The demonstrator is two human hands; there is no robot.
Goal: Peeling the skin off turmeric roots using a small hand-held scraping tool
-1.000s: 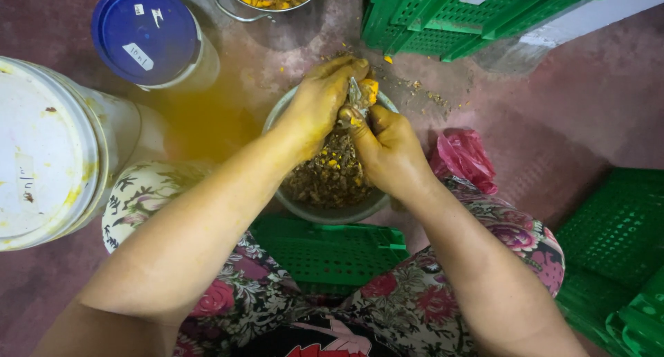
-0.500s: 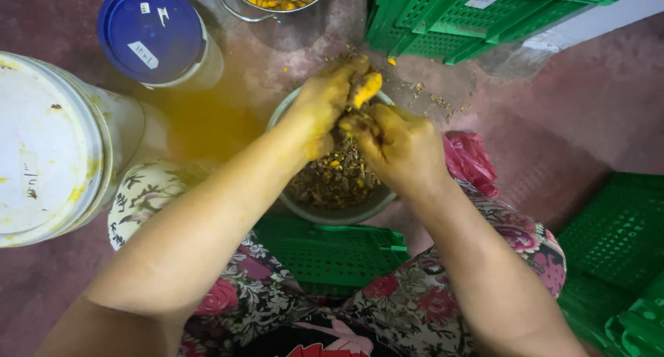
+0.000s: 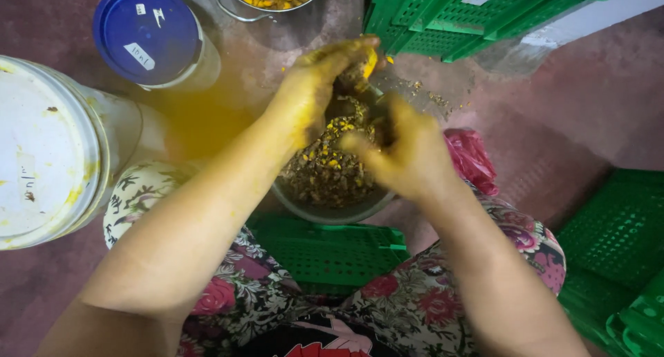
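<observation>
Knees in floral cloth (image 3: 443,308) are flanking a green crate (image 3: 332,250). Beyond it a metal bowl (image 3: 332,208) of peelings is sitting under both hands — the blurred right hand (image 3: 404,153) half-curled, contents unclear; the stained left hand (image 3: 315,87) pinching a yellow root piece (image 3: 369,63). Farthest, a blue-lidded jar (image 3: 149,32) is standing.

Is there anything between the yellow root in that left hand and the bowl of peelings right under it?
Nothing visible does. The left hand holds the yellow root directly over the far rim of the bowl, with open air below it. The right hand hovers beside it, over the bowl's right side, not underneath.
</observation>
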